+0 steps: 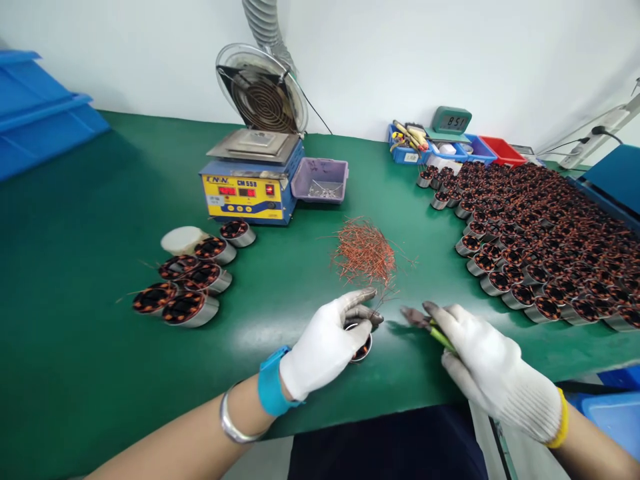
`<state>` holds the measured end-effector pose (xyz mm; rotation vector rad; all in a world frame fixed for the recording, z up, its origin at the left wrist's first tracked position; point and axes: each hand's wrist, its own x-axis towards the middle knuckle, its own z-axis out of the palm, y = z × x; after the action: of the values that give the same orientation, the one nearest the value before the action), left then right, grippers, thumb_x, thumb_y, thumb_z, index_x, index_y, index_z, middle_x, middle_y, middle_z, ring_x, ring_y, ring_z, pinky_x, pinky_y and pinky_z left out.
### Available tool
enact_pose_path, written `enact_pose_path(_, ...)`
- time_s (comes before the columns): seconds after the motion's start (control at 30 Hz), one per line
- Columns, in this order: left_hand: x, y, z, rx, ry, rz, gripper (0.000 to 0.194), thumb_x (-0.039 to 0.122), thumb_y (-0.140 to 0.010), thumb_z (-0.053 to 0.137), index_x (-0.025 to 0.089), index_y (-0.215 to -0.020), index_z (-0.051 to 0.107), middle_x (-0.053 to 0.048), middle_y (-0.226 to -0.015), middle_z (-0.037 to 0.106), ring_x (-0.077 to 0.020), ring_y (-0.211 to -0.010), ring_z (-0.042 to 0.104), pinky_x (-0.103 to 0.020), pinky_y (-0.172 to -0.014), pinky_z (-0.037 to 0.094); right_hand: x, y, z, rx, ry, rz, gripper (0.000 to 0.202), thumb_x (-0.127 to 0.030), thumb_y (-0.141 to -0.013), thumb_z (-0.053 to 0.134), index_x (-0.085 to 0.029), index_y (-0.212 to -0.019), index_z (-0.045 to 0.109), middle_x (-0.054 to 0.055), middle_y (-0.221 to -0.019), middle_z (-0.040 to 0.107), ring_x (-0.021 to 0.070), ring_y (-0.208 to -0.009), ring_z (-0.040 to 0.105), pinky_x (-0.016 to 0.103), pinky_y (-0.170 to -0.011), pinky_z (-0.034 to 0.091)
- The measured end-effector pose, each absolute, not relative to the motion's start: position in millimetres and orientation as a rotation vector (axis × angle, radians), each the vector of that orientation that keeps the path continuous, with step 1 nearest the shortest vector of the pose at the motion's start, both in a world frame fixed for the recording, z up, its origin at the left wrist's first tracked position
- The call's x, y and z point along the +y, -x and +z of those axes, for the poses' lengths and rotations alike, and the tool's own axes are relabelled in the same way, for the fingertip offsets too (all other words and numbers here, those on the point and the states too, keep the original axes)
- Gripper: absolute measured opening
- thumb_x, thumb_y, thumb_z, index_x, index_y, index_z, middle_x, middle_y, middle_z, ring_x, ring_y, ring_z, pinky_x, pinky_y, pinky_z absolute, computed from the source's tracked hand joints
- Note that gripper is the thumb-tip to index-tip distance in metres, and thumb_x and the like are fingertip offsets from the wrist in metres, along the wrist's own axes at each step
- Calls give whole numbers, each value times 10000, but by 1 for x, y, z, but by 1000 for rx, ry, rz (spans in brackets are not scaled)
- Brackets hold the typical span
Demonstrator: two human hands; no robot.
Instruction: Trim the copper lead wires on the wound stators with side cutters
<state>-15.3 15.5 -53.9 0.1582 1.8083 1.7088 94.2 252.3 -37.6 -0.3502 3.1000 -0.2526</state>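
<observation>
My left hand [327, 343], in a white glove with soiled fingertips, is closed around a small copper-wound motor stator [365, 349] on the green table. Much of that stator is hidden under the fingers, and thin wires rise by the fingertips. To its right, my right hand [483, 360], also gloved, grips a pair of green-handled cutters [439, 335]. Their blurred jaws point left, apart from the stator; I cannot tell whether they are parted. Just beyond my left hand lies a loose pile of copper wire clippings [365, 252].
Several stators [193, 310] stand at left beside a white round lid [183, 239]. Behind are a blue-yellow solder pot [245, 197], a purple tray [323, 163] and a round fume hood [263, 93]. Many stators [545, 247] fill the right side, near tool bins [407, 153] and a clock [451, 121].
</observation>
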Motion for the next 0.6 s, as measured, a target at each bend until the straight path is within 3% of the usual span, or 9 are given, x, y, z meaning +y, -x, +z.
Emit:
enact_pose_path(0.13, 16, 15, -54, 1855, -167, 1680, 653, 332, -699, 612, 93, -1294, 489, -82, -933, 715, -217, -862, 677, -322, -713, 531, 227, -84, -20, 2923, 321, -244, 595, -170, -823, 415, -127, -1416, 400, 162, -1143, 548, 301, -978, 585, 458, -815, 513)
enact_pose_path(0.43, 15, 14, -54, 1907, -227, 1651, 613, 339, -727, 587, 114, -1292, 512, -83, -972, 716, -219, -879, 681, -324, -738, 547, 216, -73, -17, 2863, 270, -273, 585, -194, -834, 424, -129, -1415, 399, 154, -1152, 545, 290, -992, 571, 434, -831, 486)
enact_pose_path(0.6, 16, 14, -56, 1901, -260, 1649, 593, 331, -751, 574, 112, -1298, 506, -80, -950, 719, -238, -931, 685, -340, -767, 557, 214, -68, -19, 2827, 233, -238, 517, -210, -884, 396, -193, -1401, 423, 101, -1112, 572, 265, -937, 608, 370, -747, 474)
